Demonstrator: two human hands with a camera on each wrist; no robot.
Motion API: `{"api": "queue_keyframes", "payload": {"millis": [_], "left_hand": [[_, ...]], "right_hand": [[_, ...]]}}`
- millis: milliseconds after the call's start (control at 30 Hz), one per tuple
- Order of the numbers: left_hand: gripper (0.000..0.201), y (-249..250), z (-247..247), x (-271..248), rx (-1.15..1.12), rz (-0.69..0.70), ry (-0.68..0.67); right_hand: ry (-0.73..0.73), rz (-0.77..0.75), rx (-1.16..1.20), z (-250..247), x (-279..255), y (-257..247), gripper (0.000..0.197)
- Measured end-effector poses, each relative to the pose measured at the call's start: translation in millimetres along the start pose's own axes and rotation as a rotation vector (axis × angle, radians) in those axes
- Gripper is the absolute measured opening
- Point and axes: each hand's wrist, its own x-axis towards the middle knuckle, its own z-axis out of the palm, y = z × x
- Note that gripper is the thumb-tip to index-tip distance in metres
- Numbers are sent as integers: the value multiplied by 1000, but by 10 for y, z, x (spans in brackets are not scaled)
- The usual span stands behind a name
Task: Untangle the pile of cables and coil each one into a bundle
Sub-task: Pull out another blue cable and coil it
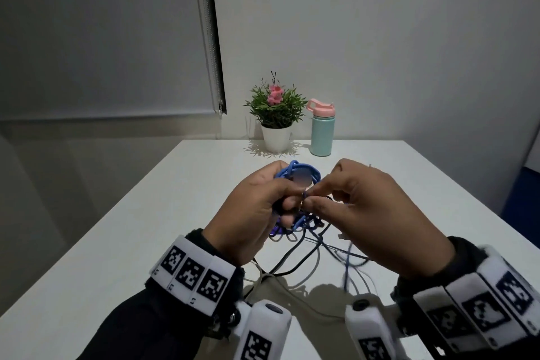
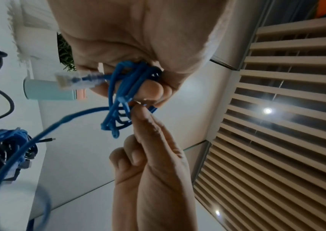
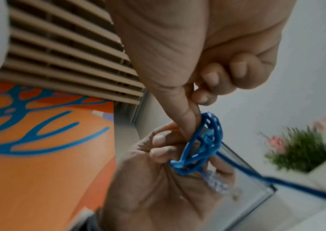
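1. So, the thin blue rubber-sheathed network cable is mostly wound into a small coil, held up in the air on the near side of the white pot with the green plant and pink flowers, above the white table.
2. The left hand has its fingers curled tight round the coil; the clear plastic plug sticks out past the grip.
3. The right hand pinches one blue strand at the coil between thumb and forefinger, other fingers folded in.
4. The loose tail of the cable runs down to the tangled pile of blue and black cables, which sits on the table nearer to me than the plant.
5. Handling guess: light, springy, a bit slick, so loops will want to pop open. Grab across all the loops at once, not one strand.
6. The plug's clip looks fragile, so I'd pull on the sheath, not the plug.
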Motion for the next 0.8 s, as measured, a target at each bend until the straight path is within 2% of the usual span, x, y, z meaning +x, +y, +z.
{"api": "queue_keyframes", "payload": {"millis": [67,167,233,267,367,433,533,567,600,700,800], "left_hand": [[18,23,10,-10,-17,-19,0],[35,48,-1,-5,52,0,56],[34,59,-45,0,110,22,10],[32,71,-62,-5,117,25,-46],[28,117,-109,-36,151,27,-182],[25,139,-115,-47,252,67,-171],[26,92,-80,-53,592,140,-108],[27,60,-61,-45,697,165,-84],[27,29,-48,-36,782,197,-44],[22,12,-61,-19,924,330,120],[23,29,-100,-13,1014,394,144]], "right_hand": [[-34,73,201,-8,6,30,19],[-103,288,709,45,11,19,29],[-138,378,988,60,34,32,22],[-161,376,1016,44,41,52,18],[-219,296,872,-61,55,109,16],[-251,271,693,-106,52,123,19],[-316,269,296,-100,56,172,29],[-324,253,243,-80,58,177,30],[-308,233,253,-55,53,181,31],[-192,162,490,-9,44,178,29],[-116,150,619,25,46,140,30]]}}
